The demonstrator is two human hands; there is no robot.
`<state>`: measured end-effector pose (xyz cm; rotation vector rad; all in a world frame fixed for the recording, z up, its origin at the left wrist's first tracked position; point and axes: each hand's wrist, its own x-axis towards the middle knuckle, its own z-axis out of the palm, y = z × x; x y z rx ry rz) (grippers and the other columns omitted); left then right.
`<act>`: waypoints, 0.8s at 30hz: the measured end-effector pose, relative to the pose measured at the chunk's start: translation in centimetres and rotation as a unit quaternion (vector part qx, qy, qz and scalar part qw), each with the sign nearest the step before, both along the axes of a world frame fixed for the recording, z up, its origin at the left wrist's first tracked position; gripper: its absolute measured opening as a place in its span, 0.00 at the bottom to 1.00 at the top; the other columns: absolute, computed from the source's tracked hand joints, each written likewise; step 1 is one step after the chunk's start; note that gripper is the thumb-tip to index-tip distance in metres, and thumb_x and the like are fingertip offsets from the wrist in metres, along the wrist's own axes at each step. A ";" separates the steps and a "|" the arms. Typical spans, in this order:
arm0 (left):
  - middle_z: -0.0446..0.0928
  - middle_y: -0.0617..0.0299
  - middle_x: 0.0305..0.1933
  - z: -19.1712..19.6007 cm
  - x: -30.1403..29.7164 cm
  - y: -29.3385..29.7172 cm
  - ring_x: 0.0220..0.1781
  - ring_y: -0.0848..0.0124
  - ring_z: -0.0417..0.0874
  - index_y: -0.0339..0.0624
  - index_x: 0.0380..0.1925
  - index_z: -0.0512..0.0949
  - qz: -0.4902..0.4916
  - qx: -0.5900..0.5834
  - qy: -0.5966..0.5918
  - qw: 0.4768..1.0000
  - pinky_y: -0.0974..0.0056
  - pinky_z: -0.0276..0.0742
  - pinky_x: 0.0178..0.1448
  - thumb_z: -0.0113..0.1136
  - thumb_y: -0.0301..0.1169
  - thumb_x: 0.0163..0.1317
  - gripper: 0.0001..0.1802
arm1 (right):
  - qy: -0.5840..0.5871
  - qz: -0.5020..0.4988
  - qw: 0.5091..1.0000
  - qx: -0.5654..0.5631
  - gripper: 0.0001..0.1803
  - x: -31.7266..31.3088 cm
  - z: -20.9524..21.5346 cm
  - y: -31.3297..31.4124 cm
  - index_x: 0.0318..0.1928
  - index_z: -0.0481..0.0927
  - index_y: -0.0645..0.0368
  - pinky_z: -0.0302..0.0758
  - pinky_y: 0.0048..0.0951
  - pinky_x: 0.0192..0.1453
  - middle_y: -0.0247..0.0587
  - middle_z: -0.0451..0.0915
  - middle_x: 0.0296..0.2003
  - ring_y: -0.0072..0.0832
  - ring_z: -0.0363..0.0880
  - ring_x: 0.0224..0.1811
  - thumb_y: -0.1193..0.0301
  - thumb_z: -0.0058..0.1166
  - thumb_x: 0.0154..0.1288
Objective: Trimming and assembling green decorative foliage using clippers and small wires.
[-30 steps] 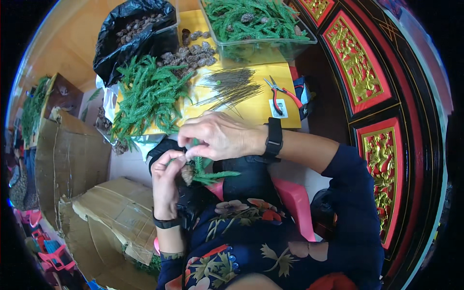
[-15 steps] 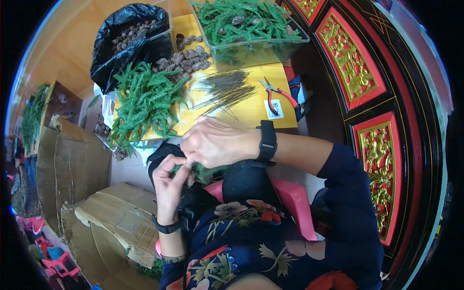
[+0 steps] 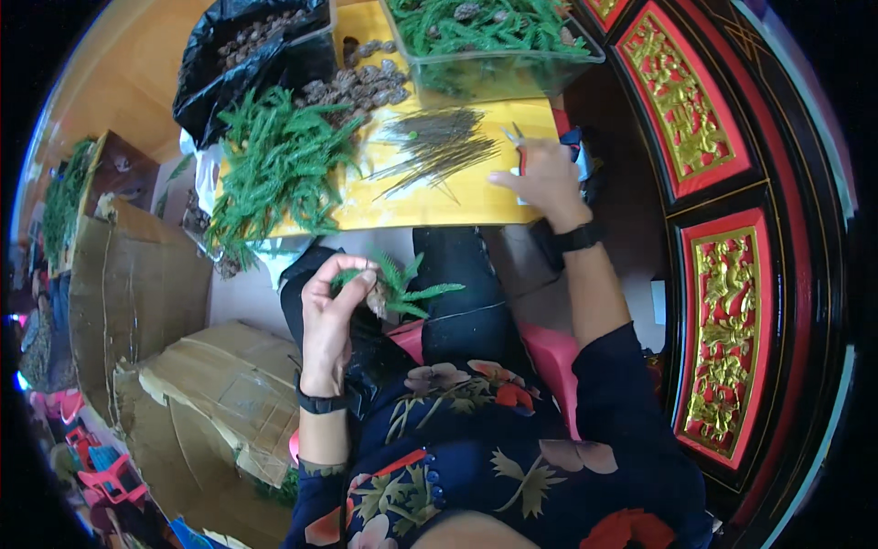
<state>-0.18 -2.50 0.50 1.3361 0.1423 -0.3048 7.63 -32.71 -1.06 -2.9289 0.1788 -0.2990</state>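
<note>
– What's your left hand holding?
– Your thumb and fingertips, pinched together, hold a pine cone and green sprig, near side of the yellow table.
– And your right hand?
– Over the pliers, right of the dark wires, thumb spread; I cannot tell whether your fingers are closed around the handles.

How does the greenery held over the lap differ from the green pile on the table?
Amount: the held greenery is a small cluster; the green pile is a large heap.
Support: the held greenery is pinched in the air; the green pile lies on the yellow table, partly hanging past its edge.
Both are green with needle-like leaves.
</note>
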 end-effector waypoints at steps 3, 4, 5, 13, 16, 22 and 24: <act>0.78 0.67 0.33 0.7 0.3 -0.8 0.34 0.81 0.74 0.37 0.35 0.78 0.009 -0.015 0.004 1.000 0.74 0.69 0.42 0.58 0.22 0.58 0.05 | 0.041 -0.039 0.998 0.014 0.41 -0.6 -1.0 -3.1 0.52 0.73 0.65 0.71 0.44 0.55 0.57 0.74 0.49 0.51 0.74 0.50 0.45 0.64 0.47; 0.78 0.67 0.33 0.9 0.4 -1.0 0.34 0.81 0.75 0.36 0.35 0.78 0.012 -0.023 0.002 1.000 0.74 0.69 0.43 0.58 0.22 0.58 0.05 | 0.034 -0.031 0.998 0.035 0.41 -0.5 -1.4 -3.6 0.53 0.72 0.65 0.72 0.47 0.52 0.57 0.73 0.50 0.53 0.73 0.50 0.46 0.64 0.47; 0.78 0.67 0.33 1.0 0.5 -1.1 0.34 0.81 0.75 0.36 0.35 0.78 0.016 -0.021 0.006 1.000 0.74 0.69 0.43 0.58 0.22 0.58 0.05 | 0.027 -0.024 0.998 0.056 0.41 -0.5 -1.7 -3.8 0.54 0.70 0.65 0.73 0.50 0.50 0.58 0.72 0.50 0.56 0.72 0.50 0.47 0.64 0.47; 0.79 0.65 0.35 0.9 0.5 -0.9 0.35 0.80 0.76 0.36 0.36 0.79 0.026 -0.008 0.005 1.000 0.74 0.70 0.44 0.58 0.23 0.59 0.06 | 0.044 -0.061 0.997 0.022 0.40 -2.3 -2.0 -1.4 0.62 0.62 0.71 0.70 0.54 0.54 0.61 0.69 0.53 0.56 0.67 0.57 0.58 0.57 0.54; 0.79 0.65 0.35 1.1 0.5 -1.0 0.35 0.80 0.76 0.36 0.36 0.79 0.035 0.002 -0.004 0.999 0.74 0.70 0.44 0.58 0.23 0.60 0.05 | 0.055 -0.078 0.995 0.012 0.38 -2.5 -1.8 -1.8 0.61 0.62 0.71 0.71 0.53 0.53 0.61 0.68 0.54 0.56 0.67 0.56 0.61 0.56 0.55; 0.79 0.65 0.34 0.6 0.2 -1.3 0.35 0.80 0.76 0.35 0.35 0.79 0.041 0.034 -0.042 0.998 0.74 0.70 0.44 0.58 0.24 0.61 0.05 | 0.037 -0.107 0.993 -0.042 0.31 -2.6 -2.6 -1.1 0.59 0.64 0.69 0.72 0.49 0.52 0.59 0.70 0.52 0.52 0.72 0.52 0.67 0.52 0.57; 0.80 0.65 0.34 0.6 0.3 -1.4 0.35 0.80 0.76 0.35 0.35 0.79 0.036 0.032 -0.049 0.998 0.74 0.70 0.44 0.58 0.24 0.61 0.04 | -0.017 -0.097 0.995 0.023 0.25 -2.8 -2.8 -1.3 0.56 0.68 0.67 0.73 0.42 0.49 0.55 0.74 0.46 0.46 0.75 0.45 0.70 0.52 0.58</act>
